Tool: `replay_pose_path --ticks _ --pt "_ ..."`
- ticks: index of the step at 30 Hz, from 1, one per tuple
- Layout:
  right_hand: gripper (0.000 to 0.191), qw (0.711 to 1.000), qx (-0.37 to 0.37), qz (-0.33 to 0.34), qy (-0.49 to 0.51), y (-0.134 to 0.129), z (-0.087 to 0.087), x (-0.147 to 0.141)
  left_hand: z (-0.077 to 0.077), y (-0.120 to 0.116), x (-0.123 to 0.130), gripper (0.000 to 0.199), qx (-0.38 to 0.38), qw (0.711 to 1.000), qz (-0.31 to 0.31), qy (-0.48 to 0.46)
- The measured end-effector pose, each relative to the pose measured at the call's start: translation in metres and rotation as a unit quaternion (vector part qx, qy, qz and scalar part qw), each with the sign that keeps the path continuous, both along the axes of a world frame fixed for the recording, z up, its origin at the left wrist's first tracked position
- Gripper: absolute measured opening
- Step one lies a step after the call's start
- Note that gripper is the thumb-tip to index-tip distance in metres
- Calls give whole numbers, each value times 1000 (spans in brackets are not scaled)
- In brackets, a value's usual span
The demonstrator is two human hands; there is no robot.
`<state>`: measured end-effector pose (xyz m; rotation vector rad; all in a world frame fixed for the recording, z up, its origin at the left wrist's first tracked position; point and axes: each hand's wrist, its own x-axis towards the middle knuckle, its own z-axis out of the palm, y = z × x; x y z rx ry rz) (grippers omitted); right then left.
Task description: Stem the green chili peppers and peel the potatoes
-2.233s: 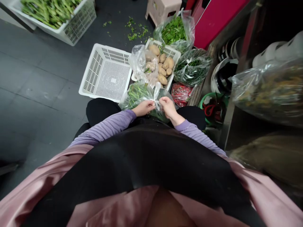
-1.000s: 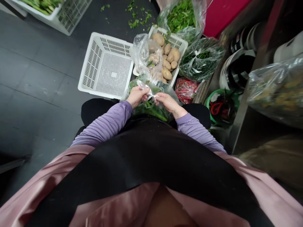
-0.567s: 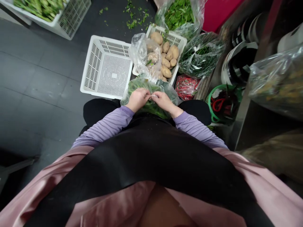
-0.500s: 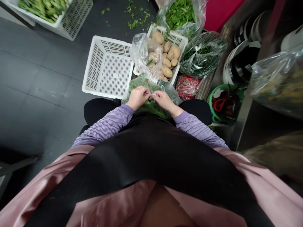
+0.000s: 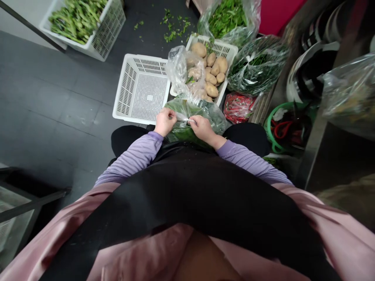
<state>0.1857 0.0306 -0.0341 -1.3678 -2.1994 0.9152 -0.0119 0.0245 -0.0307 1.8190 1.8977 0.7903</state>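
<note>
Working at the neck of a clear plastic bag of greens (image 5: 186, 135), sitting between the knees (image 5: 128, 138), just past the apron (image 5: 181, 187) and on the near side of the basket of potatoes (image 5: 219, 47). Can't make out lap or floor underneath. Pinching a pulled-out white twist of plastic (image 5: 181, 117) with the left hand (image 5: 165, 122), thumb against fingers. Clamped on close by the knot (image 5: 188, 120) with the right hand (image 5: 202, 128), fingers curled in. Looks fairly taut in between. Can't tell tying from undoing in this view, tbh.

Tips for this bit: hold steady with the right, low at the base of the knot, and save the fine work for the left thumb and fingertip. Go small and slow, no yanking. Probably easy to tear, thin plastic like that. Keep the knees in as a brace, and avoid squashing the greens.

Brand-wise, nothing to report. No readable printing on the bag of red chilies (image 5: 238, 108) or the white basket (image 5: 126, 86) to the left. Too dark around the shelf (image 5: 318, 145) to say.
</note>
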Motion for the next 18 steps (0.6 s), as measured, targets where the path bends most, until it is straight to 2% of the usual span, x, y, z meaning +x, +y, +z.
replay_pose_path --ticks 3,7,14,18 --pt "26 999 36 19 -25 -2 -5 -1 21 -8 6 10 38 999 -22 6" --pt "31 994 76 58 -49 -6 -8 -6 39 -16 23 8 -63 995 -73 12" --pt "32 989 104 73 -76 -10 -6 -9 39 -15 27 14 -189 978 46 -71" --pt "32 984 105 96 -108 -12 -3 -10 30 -16 28 19 -249 957 61 -134"
